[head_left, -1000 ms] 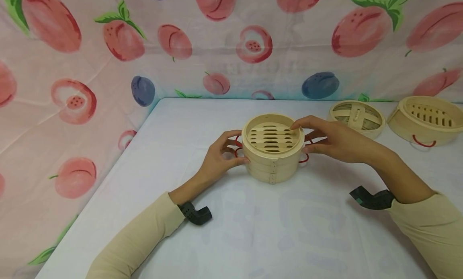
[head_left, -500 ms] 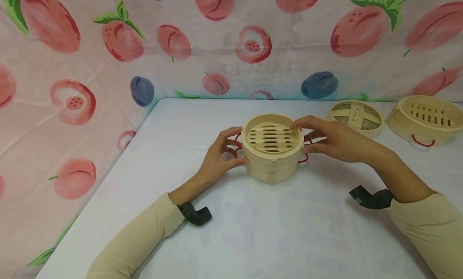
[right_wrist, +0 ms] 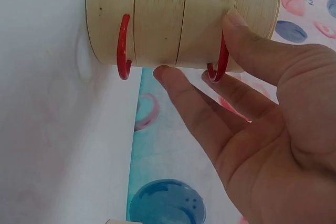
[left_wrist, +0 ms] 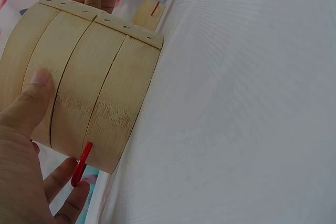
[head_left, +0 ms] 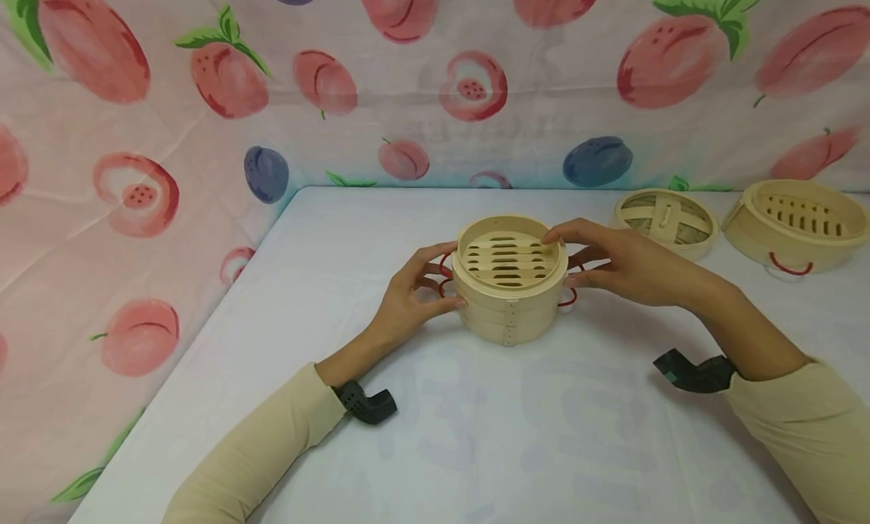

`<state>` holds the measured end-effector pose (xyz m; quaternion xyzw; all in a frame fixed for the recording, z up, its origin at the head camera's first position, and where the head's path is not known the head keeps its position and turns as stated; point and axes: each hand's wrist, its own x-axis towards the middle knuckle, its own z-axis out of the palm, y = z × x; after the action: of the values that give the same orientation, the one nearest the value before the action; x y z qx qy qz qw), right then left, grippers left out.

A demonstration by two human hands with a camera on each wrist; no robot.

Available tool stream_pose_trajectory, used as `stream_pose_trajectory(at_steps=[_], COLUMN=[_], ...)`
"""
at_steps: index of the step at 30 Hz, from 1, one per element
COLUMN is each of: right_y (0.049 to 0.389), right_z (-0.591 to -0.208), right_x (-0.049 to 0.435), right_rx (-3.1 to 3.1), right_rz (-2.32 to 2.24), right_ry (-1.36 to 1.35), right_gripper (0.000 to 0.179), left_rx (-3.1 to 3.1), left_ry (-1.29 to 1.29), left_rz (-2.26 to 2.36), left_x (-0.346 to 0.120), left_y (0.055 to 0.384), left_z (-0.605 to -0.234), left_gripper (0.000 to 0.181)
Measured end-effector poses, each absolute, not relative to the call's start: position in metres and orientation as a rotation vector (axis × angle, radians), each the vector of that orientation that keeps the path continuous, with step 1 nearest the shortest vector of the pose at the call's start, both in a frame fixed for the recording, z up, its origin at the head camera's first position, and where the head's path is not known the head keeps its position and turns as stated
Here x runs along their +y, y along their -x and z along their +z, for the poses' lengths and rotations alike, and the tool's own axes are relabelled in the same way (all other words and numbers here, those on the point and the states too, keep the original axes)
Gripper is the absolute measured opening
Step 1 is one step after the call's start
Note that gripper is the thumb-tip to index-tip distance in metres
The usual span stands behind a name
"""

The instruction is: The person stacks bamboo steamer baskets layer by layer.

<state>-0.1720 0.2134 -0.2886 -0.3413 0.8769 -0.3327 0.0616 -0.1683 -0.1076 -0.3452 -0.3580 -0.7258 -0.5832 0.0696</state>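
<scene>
- Compared with the earlier frames, nothing has moved — both hands and the stack keep their positions.
- The round two-tier pale bamboo steamer stack with red wire handles stands mid-table on the white table surface, between the hands.
- The left hand grips its left wall, thumb pressed flat.
- The right hand grips the right rim, fingers bent around it.
</scene>
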Motion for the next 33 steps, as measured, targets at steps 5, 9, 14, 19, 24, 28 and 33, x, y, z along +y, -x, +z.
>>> stream_pose_trajectory(at_steps=[5,9,14,19,24,28,33], right_y=[0.169,0.164,0.166,0.168,0.169,0.171,0.172], right_z=[-0.283,-0.278,-0.274,-0.273,-0.276,-0.277,-0.282], right_x=[0.218,0.229,0.245,0.27,0.297,0.321,0.355], right_rx=[2.701,2.8,2.928,3.034,3.094,3.15,3.154], right_rz=[-0.973,-1.007,-0.999,-0.955,-0.908,-0.837,-0.883], right_ry=[0.968,0.85,0.679,0.476,0.266,0.121,-0.039], right_gripper=[0.055,0.047,0.038,0.039,0.05,0.055,0.061], left_rx=[-2.19,-2.199,-2.217,-2.221,-2.22,-2.216,-2.219], left_ry=[1.095,1.115,1.076,1.053,1.055,1.062,1.062], left_rz=[-1.77,-1.774,-1.762,-1.765,-1.769,-1.768,-1.764], left_x=[-0.107,-0.104,-0.107,-0.111,-0.111,-0.111,-0.111], left_y=[0.169,0.17,0.169,0.168,0.168,0.168,0.168], left_z=[-0.346,-0.345,-0.344,-0.344,-0.345,-0.345,-0.344], left_gripper=[0.071,0.071,0.071,0.071,0.071,0.071,0.071])
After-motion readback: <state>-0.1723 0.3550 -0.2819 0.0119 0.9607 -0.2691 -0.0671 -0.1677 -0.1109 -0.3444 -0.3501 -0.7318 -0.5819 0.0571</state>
